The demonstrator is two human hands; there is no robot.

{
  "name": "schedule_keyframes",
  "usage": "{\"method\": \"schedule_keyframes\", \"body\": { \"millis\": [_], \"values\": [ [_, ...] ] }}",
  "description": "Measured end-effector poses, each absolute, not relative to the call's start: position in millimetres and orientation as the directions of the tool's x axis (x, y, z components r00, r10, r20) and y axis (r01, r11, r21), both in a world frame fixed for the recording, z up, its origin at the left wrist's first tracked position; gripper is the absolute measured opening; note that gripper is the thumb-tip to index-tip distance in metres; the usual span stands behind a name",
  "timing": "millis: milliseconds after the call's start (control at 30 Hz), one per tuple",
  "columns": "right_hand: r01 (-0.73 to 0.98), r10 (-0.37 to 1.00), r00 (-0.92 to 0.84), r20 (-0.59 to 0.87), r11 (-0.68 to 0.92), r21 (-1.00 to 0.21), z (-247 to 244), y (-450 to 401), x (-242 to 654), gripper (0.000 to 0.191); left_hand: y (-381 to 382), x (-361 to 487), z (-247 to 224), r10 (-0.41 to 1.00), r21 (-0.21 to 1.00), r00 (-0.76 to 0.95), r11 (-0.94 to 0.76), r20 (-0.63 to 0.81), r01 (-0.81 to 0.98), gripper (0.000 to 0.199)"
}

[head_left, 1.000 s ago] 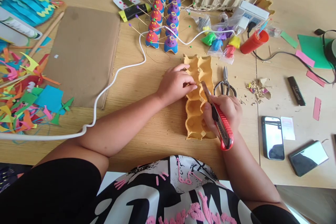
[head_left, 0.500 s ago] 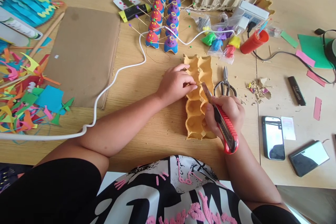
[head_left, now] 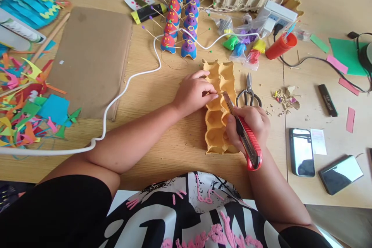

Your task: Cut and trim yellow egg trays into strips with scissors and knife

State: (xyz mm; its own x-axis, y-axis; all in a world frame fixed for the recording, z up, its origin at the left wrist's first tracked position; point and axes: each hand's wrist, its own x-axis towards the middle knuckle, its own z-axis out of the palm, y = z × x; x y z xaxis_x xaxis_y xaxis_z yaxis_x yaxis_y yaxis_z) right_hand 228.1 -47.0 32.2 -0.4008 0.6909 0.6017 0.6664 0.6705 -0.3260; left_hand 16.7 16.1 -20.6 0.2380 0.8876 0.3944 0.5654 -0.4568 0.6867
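A yellow egg carton lies on the table before me with its cups facing up. Across its left side rests my left hand, fingers bent and gripping the carton near the middle ridge. My right hand is wrapped around a red utility knife. The knife's blade points away from me, its tip at the carton's ridge close to my left fingertips. Whether the blade is in the cardboard I cannot tell. Scissors with black handles lie just right of the carton.
Painted egg-cup figures with sticks stand beyond the carton. A white cable crosses the table. Cardboard and paper scraps lie left; clay bags, a red cup and phones right.
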Motion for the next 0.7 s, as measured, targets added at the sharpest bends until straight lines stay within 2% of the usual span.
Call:
{"method": "schedule_keyframes", "body": {
  "millis": [200, 700],
  "values": [
    [0.648, 0.657, -0.443, 0.61, 0.705, -0.288, 34.3, -47.8, 228.5, 0.011, 15.8, 16.9, -20.6, 0.887, 0.684, 0.235, -0.458, 0.398, 0.567, 0.009],
    [0.646, 0.659, -0.431, 0.617, 0.702, -0.299, 37.2, -48.6, 228.7, 0.011, 16.3, 16.4, -21.9, 0.881, 0.676, 0.245, -0.469, 0.405, 0.568, 0.011]
  ]
}}
